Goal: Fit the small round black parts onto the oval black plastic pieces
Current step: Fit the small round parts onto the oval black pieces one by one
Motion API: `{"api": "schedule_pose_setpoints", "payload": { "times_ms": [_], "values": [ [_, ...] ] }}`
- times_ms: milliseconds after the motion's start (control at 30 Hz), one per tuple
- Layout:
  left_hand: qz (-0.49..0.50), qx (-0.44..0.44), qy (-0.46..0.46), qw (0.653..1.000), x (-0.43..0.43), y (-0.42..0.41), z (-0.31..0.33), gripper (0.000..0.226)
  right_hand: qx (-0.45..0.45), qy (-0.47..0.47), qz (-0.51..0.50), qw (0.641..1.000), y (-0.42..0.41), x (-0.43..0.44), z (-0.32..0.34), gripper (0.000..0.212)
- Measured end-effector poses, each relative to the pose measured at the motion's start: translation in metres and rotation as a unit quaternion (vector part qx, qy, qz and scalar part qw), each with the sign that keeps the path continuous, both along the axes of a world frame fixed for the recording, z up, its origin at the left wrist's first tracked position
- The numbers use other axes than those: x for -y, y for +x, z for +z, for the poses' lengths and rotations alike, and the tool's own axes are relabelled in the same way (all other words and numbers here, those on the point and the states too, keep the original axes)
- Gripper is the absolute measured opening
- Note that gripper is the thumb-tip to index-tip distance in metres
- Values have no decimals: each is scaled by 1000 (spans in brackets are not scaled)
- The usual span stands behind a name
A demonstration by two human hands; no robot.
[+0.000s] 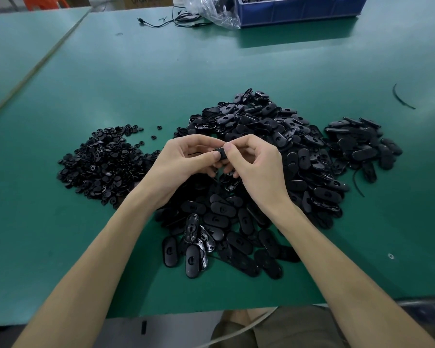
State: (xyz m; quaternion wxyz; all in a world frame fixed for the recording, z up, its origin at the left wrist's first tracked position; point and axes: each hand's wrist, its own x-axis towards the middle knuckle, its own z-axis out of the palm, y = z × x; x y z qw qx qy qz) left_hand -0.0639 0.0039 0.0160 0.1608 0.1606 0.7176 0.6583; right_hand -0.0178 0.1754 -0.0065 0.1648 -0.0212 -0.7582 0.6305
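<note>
Green matting covers our work table, seen from the head camera looking forward and down. At its far edge stands a blue crate with a crumpled clear plastic bag against its left end, and a thin black cable trails just left of the bag. A cardboard box shows beyond the table.

In the middle of the table lies a big heap of oval pieces, black and piled loosely, some face up and some showing their hollow undersides. To its right, just apart, sits a smaller heap of the same ovals. To the left lies a heap of small round parts, with a few strays on the mat between it and the ovals. A curved black strip lies alone on the far right.

Our two hands meet above the near side of the big heap. Our left hand and our right hand both pinch one oval piece between them — thumbs on top, the other fingers curled beneath it. The piece is mostly covered by our fingers, so we cannot tell whether a round part sits on it. Both forearms are bare and reach in from the near edge.
</note>
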Motion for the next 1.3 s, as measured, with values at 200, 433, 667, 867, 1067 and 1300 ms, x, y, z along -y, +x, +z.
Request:
{"api": "schedule_pose_setpoints", "payload": {
  "times_ms": [200, 433, 667, 867, 1067, 1300],
  "values": [
    [10, -16, -22, 1000, 0, 0, 1, 18, 3, 11, 3, 1000, -1, 0, -2, 11],
    [11, -16, -31, 999, 0, 2, 4, 17, -2, 14, 7, 1000, -2, 0, -3, 10],
    [29, -36, -57, 997, -4, 4, 5, 16, -9, 24, 17, 1000, 0, 1, -2, 11],
    [60, -54, -74, 994, -8, 7, 5, 17, -3, 31, 21, 999, 1, 2, -2, 11],
    [73, -66, -78, 992, -9, 5, 3, 18, -3, 36, 21, 999, 0, 2, -2, 11],
    [28, -35, -30, 999, 1, 0, 2, 18, -5, 9, 10, 1000, 0, 1, -1, 10]
  ]
}}
